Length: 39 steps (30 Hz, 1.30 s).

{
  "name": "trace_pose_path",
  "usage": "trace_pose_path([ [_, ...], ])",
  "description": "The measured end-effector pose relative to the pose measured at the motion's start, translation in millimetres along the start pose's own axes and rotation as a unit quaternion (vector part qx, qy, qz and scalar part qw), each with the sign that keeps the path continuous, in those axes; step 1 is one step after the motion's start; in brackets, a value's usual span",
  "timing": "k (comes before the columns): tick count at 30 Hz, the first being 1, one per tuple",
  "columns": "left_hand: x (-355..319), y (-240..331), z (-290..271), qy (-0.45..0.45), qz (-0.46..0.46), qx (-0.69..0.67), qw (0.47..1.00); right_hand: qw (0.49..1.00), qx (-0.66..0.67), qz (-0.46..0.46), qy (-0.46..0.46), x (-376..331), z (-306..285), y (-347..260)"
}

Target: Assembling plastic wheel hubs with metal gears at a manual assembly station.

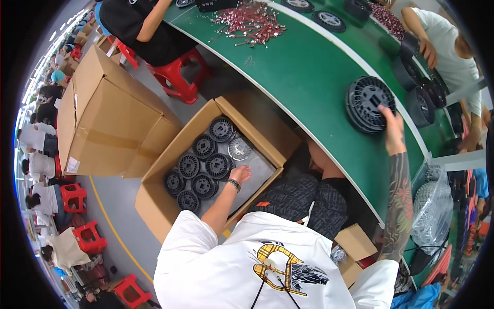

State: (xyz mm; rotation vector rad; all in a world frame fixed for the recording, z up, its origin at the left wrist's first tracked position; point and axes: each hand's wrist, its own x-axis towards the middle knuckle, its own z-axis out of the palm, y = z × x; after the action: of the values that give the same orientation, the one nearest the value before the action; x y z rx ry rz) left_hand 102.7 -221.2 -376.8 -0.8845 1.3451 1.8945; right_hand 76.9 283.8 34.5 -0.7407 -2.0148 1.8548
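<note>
At the right side of the green table, my right hand grips a black round fan housing by its near edge, thumb on its spoked face. The housing looks like a stack of more than one ring. My left hand is inside an open cardboard box, above a grey sheet, its fingers apart and holding nothing visible. Several black round fan housings lie in rows on the sheet, left of this hand. A pale, see-through round spoked part lies just beyond the fingers.
Red wires lie heaped on the far table. Black rings stand at the right, near a co-worker's hand. A taller carton and a red stool stand left. A plastic bag lies right.
</note>
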Motion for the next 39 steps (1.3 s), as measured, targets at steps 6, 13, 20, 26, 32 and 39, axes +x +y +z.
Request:
trace_pose_path([
  [6,101.6,-54.1,-5.0,0.111,-0.056,-0.075,0.989,0.949,-0.261,-0.121,0.131,26.8,-37.7,25.5],
  [13,175.9,-48.4,-7.6,0.218,-0.047,-0.128,0.966,0.948,-0.231,-0.160,0.149,-13.9,-38.1,36.7],
  [20,173.0,-20.4,-28.7,0.303,0.019,-0.173,0.937,0.933,-0.226,-0.248,0.128,-29.0,-26.1,37.0],
  [26,102.3,-7.0,1.4,0.233,0.126,-0.156,0.952,0.940,-0.210,-0.235,0.129,-30.2,-26.2,44.6],
  [32,-56.4,47.7,7.2,0.115,0.261,-0.132,0.949,0.969,-0.098,-0.212,0.076,-31.7,-22.4,32.0],
  [39,-236.9,197.5,162.4,-0.166,0.430,0.018,0.887,0.955,-0.120,-0.261,0.074,-19.9,-25.5,43.7],
])
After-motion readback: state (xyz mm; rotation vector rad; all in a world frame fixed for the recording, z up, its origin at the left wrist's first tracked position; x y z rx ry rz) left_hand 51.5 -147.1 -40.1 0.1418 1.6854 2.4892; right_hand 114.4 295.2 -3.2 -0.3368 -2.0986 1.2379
